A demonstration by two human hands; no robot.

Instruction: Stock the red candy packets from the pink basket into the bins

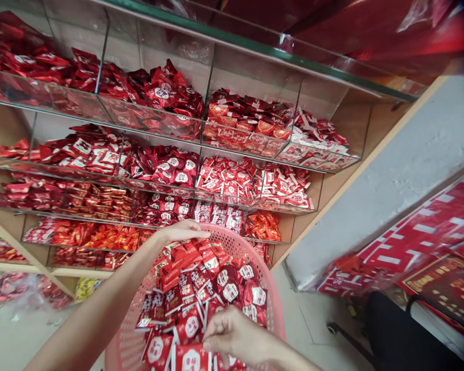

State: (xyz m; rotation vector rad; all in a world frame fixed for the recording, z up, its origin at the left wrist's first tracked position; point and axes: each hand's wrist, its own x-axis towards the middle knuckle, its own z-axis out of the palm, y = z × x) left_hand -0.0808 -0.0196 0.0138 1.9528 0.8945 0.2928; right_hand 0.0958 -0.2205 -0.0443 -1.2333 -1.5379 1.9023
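Note:
A pink plastic basket (275, 288) with a perforated wall is in front of me, filled with small red sealed packets (191, 325) that bear white labels and print. My left hand (183, 231) reaches across to the far rim and grips it, the fingers partly out of sight. Over the near part of the heap, my right hand (234, 335) has its thumb and fingers pinched together at the edge of a red packet (192, 358). The lower end of that packet is cut off by the picture's edge.
Clear-fronted shelf bins (158, 123) full of similar red packets rise beyond the basket. A glass shelf edge (255, 49) crosses above. Right of the shelves are a grey wall (421, 149), red printed packages (421, 232) and a black chair (394, 330). Plastic bags (31, 293) lie at lower left.

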